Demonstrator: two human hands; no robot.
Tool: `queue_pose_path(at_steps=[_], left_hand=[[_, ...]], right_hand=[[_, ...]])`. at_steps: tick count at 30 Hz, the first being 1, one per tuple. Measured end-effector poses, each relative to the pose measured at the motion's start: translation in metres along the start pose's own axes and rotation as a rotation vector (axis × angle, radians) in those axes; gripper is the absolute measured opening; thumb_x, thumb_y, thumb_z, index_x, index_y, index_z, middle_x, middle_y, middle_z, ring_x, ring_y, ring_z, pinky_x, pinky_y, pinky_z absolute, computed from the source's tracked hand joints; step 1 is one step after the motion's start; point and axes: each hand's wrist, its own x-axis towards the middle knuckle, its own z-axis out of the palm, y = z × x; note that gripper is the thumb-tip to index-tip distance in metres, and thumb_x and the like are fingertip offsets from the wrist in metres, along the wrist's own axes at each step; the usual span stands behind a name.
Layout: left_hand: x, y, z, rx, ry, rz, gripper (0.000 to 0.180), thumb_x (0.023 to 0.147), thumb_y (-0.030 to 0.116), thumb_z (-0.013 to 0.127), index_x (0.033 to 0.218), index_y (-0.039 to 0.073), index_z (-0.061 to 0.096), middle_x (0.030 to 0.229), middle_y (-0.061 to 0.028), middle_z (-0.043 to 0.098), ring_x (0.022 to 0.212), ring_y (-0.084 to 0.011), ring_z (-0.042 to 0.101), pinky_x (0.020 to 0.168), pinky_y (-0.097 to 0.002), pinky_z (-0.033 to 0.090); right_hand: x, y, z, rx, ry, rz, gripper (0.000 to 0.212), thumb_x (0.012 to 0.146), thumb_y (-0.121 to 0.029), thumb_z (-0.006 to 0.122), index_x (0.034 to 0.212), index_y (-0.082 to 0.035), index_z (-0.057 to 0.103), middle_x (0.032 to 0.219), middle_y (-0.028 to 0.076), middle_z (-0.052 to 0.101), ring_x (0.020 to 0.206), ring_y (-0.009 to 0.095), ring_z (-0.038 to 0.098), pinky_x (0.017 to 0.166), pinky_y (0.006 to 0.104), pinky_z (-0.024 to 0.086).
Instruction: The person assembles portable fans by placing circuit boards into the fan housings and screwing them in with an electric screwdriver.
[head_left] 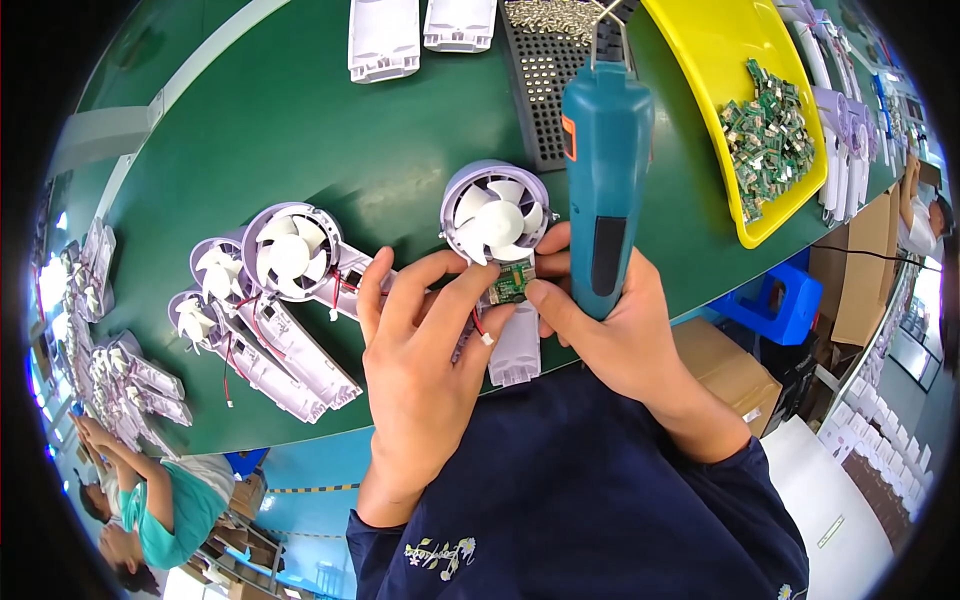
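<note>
Green board [512,284]: on the white handle [516,345] just below the fan [497,222], looks like mid-seating
Left hand [425,355]: pinching its left edge
Right hand [625,325]: thumbing the right edge, honestly can't tell grip behind teal driver [606,170]
White plug [487,339]: just below board, likely needs lining up next

Here's the left hand [425,350], back upward, fingers [408,290] arched and spread; and the right hand [625,335], thumb [560,310] angled inward (its other fingers partly hidden), both forearms [705,415] slanting up from below!
</note>
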Motion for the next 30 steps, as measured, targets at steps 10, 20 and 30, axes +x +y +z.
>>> queue_pose_path(at_steps=[10, 20, 30], left_hand=[[0.006, 0.003, 0.000, 0.044, -0.026, -0.005, 0.031, 0.071, 0.009, 0.082, 0.101, 0.008, 0.073, 0.097, -0.0042, 0.064, 0.073, -0.0175, 0.062, 0.108, -0.0470, 0.035], [0.007, 0.002, 0.003, 0.022, -0.001, -0.020, 0.032, 0.067, 0.009, 0.084, 0.098, 0.006, 0.074, 0.096, -0.0054, 0.063, 0.078, -0.0202, 0.062, 0.110, -0.0469, 0.033], [0.008, -0.004, -0.004, -0.002, -0.069, 0.016, 0.031, 0.073, 0.010, 0.081, 0.102, 0.009, 0.073, 0.101, -0.0013, 0.060, 0.068, -0.0128, 0.061, 0.110, -0.0495, 0.031]], right_hand=[[0.000, 0.002, -0.004, -0.064, -0.018, -0.045, 0.032, 0.085, 0.004, 0.070, 0.114, 0.001, 0.057, 0.096, 0.009, 0.068, 0.072, 0.009, 0.064, 0.058, 0.0227, 0.051], [-0.009, 0.004, 0.001, -0.202, 0.051, -0.018, 0.034, 0.082, -0.008, 0.074, 0.114, 0.000, 0.062, 0.088, 0.009, 0.071, 0.077, 0.011, 0.065, 0.072, 0.0296, 0.053], [-0.010, 0.011, -0.006, -0.295, -0.010, -0.138, 0.034, 0.078, -0.003, 0.073, 0.110, 0.001, 0.061, 0.087, 0.013, 0.068, 0.076, 0.018, 0.067, 0.072, 0.0316, 0.053]])
